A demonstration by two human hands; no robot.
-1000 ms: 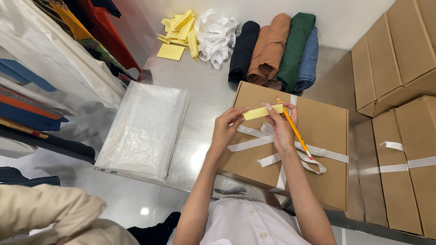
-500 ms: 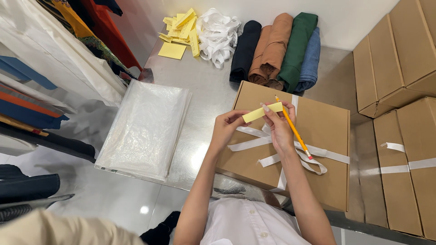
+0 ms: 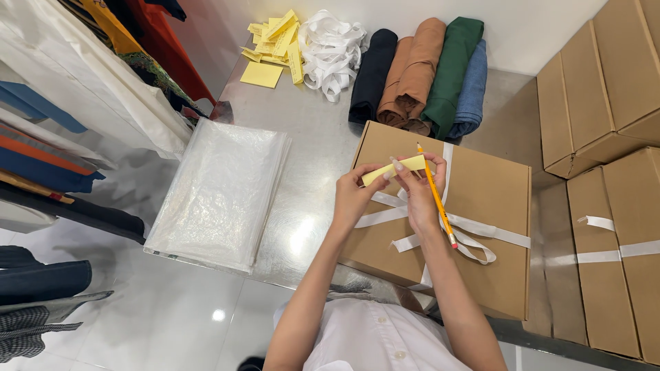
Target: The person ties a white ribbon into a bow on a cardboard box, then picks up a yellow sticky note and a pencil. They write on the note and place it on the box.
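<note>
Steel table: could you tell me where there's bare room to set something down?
Bare steel table between the plastic bag stack and ribboned box, running up to the yellow slips. Crowded along the back: ribbon pile, rolled fabrics.

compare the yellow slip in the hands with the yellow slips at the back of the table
The held yellow slip is single, pinched between both hands above the ribboned cardboard box; the loose yellow slips lie piled, untouched, on the steel table. Both are pale yellow paper.

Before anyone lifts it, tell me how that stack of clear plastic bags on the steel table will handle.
The stack of clear plastic bags looks thin and crinkled, so probably floppy and sagging when lifted. Its glossy film on the steel table suggests layers may slide apart. Likely light.
</note>
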